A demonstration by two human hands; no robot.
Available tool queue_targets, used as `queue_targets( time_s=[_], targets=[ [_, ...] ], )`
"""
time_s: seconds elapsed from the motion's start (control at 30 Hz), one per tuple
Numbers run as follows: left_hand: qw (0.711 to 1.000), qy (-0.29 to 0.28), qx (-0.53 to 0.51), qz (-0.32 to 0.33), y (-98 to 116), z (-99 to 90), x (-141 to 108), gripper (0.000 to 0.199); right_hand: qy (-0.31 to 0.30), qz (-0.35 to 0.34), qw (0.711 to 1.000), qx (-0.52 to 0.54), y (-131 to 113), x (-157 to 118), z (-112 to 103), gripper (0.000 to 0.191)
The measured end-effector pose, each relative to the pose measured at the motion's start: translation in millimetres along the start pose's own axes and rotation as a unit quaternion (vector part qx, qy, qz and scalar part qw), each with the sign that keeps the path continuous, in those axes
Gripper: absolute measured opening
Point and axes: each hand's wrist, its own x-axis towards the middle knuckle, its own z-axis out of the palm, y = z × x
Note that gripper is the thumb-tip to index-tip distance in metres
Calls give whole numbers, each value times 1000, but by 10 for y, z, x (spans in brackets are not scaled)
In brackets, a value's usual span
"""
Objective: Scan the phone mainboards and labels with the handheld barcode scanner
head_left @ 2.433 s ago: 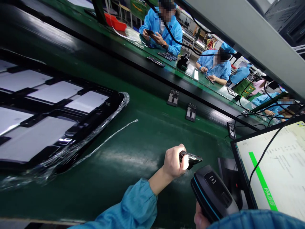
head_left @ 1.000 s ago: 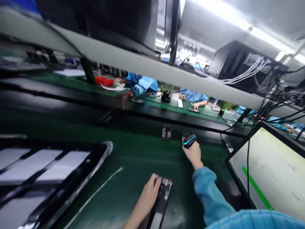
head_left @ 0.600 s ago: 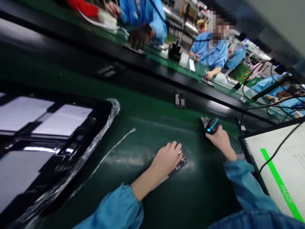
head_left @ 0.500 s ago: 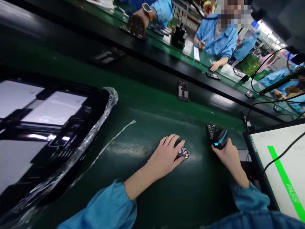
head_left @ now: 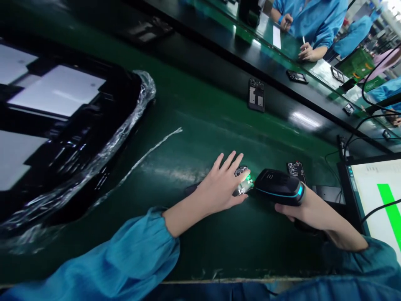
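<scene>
My left hand (head_left: 221,184) lies over a dark phone part (head_left: 246,187) on the green mat, fingers spread, covering much of it. Green-white light falls on the part's uncovered end. In my right hand (head_left: 308,207) is a black scanner (head_left: 277,186) with a blue light strip; its front faces the part, just right of it. Behind the scanner lies another phone part (head_left: 295,170) with its circuit board showing.
At the left is a black tray (head_left: 125,83) wrapped in clear plastic. A white string (head_left: 150,150) lies beside it. Another phone part (head_left: 256,95) sits farther back. A monitor (head_left: 376,184) stands right. Across the bench a person (head_left: 313,21) sits.
My right hand has turned the scanner leftward, toward the part by my left hand, and a green-white light now shows on it. My left fingers are more spread. The view has shifted.
</scene>
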Motion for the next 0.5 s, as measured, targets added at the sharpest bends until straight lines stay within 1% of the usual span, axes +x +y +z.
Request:
queue_targets(
  time_s=[0.07,0.17,0.3,0.5],
  targets=[
    [1000,12,-11,-3,-2,2,-8,61,-8,1,1000,1,-31,43,-12,20],
    [1000,23,-19,-5,-10,6,-16,60,-10,5,1000,-5,-33,56,-14,5],
    [1000,13,-12,-4,-18,7,-21,60,9,7,1000,-12,2,49,32,16],
    [1000,10,-4,6,-20,4,-20,63,18,5,1000,2,118,33,88,12]
  ],
)
